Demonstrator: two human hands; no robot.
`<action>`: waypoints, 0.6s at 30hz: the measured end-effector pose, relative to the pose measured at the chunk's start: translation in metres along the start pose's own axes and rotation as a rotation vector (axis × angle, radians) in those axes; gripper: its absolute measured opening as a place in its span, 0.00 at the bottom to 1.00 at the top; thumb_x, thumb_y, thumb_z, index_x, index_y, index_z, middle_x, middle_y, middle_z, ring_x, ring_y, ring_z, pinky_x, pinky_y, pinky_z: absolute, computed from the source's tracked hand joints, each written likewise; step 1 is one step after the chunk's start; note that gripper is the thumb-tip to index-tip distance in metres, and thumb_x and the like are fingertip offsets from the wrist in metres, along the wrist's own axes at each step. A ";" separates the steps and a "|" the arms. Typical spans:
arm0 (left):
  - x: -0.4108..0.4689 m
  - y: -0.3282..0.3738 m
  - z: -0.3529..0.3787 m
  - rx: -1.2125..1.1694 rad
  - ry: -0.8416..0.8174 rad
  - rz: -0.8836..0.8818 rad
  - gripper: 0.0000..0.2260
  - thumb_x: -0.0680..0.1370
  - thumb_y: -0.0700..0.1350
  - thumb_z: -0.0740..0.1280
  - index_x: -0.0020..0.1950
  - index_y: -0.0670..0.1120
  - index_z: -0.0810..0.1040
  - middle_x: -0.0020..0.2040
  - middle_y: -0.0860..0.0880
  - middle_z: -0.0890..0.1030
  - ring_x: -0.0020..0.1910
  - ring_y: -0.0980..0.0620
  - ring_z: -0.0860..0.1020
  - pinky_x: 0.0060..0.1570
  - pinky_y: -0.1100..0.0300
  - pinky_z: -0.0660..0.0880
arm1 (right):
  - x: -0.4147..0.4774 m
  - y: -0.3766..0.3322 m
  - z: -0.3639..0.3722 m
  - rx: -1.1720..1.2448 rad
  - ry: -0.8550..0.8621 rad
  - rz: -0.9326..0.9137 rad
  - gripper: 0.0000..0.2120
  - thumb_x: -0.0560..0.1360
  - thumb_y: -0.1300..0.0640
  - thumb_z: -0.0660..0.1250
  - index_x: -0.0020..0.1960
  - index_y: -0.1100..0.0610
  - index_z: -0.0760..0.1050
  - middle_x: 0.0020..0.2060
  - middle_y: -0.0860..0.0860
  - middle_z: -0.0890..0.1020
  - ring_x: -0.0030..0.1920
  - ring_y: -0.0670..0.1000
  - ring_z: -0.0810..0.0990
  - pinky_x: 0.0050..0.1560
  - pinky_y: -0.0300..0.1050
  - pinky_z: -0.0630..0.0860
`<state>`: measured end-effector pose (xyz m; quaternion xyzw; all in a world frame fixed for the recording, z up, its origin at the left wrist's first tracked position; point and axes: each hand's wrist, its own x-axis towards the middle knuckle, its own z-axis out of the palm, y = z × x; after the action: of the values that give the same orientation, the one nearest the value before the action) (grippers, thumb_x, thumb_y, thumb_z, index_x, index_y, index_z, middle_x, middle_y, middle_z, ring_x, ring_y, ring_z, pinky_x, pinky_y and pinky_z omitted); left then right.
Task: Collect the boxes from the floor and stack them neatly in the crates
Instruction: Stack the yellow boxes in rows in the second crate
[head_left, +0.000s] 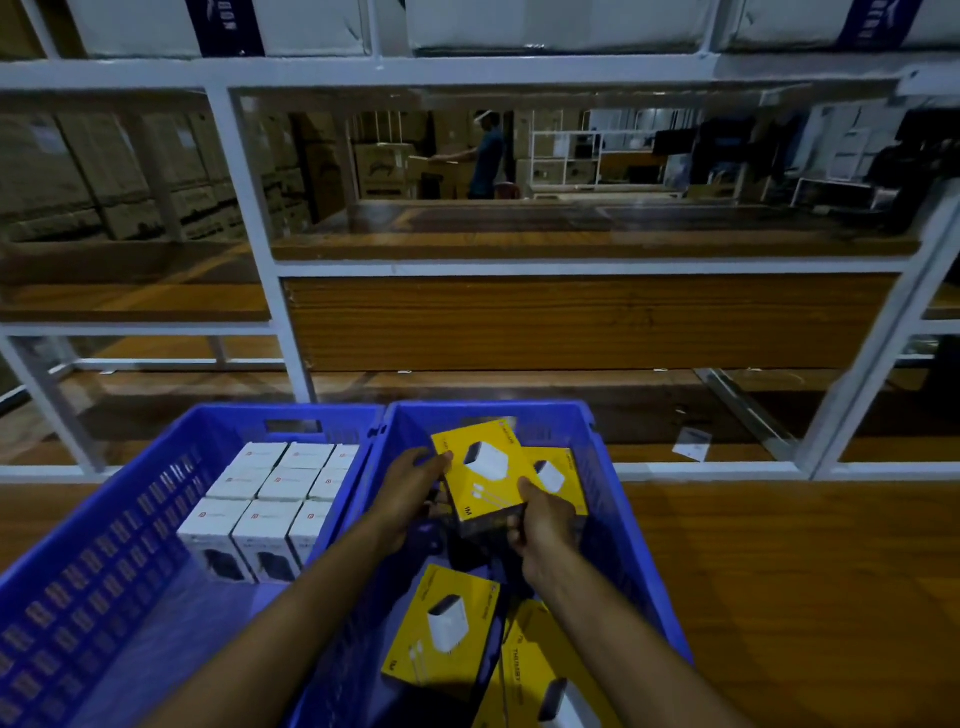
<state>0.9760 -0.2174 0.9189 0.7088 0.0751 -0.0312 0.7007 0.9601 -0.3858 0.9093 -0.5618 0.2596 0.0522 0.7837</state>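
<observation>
Two blue plastic crates stand side by side on the wooden floor. The left crate (109, 525) holds several white boxes (270, 499) packed in neat rows. In the right crate (605, 467) lie yellow charger boxes, one at the near end (441, 629) and another at the far right (558, 473). Both hands are inside the right crate on one yellow box (485, 467), held tilted above the others. My left hand (410, 499) grips its left edge, and my right hand (540, 530) grips its lower right corner.
A white metal rack (270, 291) with wooden shelves rises just behind the crates. A small white slip (691, 444) lies on the lowest shelf at right. Through the rack a person (485, 156) handles cardboard cartons far off. Wooden floor (805, 597) extends to the right.
</observation>
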 end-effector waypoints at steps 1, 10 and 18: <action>-0.004 0.002 0.007 0.028 -0.032 0.027 0.10 0.80 0.48 0.67 0.57 0.42 0.77 0.46 0.43 0.81 0.37 0.46 0.79 0.35 0.56 0.74 | 0.002 -0.001 -0.001 0.035 0.022 -0.008 0.09 0.81 0.56 0.65 0.53 0.63 0.76 0.26 0.55 0.70 0.24 0.50 0.65 0.21 0.39 0.61; -0.004 0.011 0.051 0.273 -0.171 0.204 0.23 0.71 0.39 0.77 0.63 0.50 0.74 0.50 0.49 0.82 0.44 0.48 0.83 0.33 0.61 0.77 | 0.015 -0.020 -0.016 0.230 0.129 -0.037 0.10 0.81 0.56 0.65 0.42 0.57 0.74 0.28 0.53 0.71 0.24 0.48 0.66 0.21 0.36 0.62; 0.037 -0.032 0.069 0.836 -0.237 0.396 0.21 0.69 0.53 0.75 0.58 0.45 0.79 0.53 0.47 0.84 0.51 0.50 0.81 0.45 0.62 0.73 | 0.030 -0.019 -0.018 0.352 0.115 0.135 0.15 0.78 0.63 0.65 0.64 0.62 0.73 0.55 0.63 0.79 0.46 0.59 0.78 0.23 0.42 0.75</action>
<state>1.0122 -0.2838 0.8808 0.9222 -0.1608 -0.0053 0.3516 0.9866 -0.4155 0.9076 -0.3995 0.3459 0.0262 0.8485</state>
